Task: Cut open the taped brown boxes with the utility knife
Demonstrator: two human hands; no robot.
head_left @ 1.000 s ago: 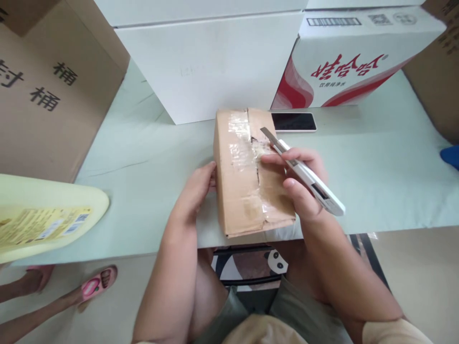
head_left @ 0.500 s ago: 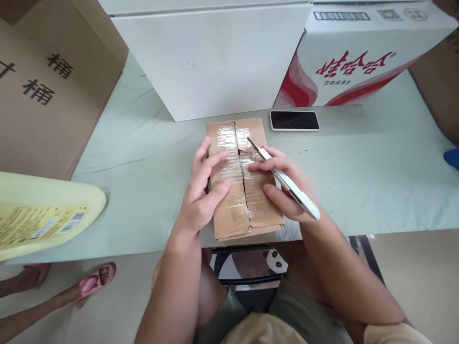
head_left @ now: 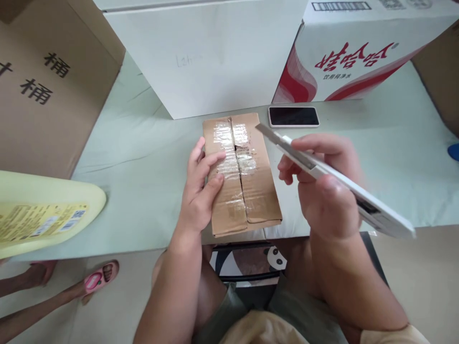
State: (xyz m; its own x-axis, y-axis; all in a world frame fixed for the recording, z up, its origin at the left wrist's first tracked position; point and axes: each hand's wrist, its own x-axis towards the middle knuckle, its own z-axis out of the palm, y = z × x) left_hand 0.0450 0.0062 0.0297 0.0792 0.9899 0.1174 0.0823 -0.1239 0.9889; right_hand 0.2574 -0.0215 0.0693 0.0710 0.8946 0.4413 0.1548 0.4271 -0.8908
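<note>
A small brown cardboard box (head_left: 260, 191) lies flat near the table's front edge. Clear tape (head_left: 224, 134) crosses its centre seam, and the seam shows a dark slit. My left hand (head_left: 201, 191) grips the box's left side, thumb and fingers resting on the top. To the right of the box, lifted off it, my right hand (head_left: 330, 191) is closed around a white utility knife (head_left: 337, 179). The knife's metal blade is out and points up and left, towards the box's far right corner.
A phone (head_left: 294, 116) lies beyond the box, in front of a large white carton (head_left: 215, 62) and a red-and-white carton (head_left: 347, 71). On the left are a pale yellow bottle (head_left: 86, 196) and a big brown carton (head_left: 82, 95). Another person's foot in a pink slipper (head_left: 96, 282) is below.
My right hand has left the box top and risen to the right and towards me with the knife. My left hand stays on the box, which has shifted slightly left in view.
</note>
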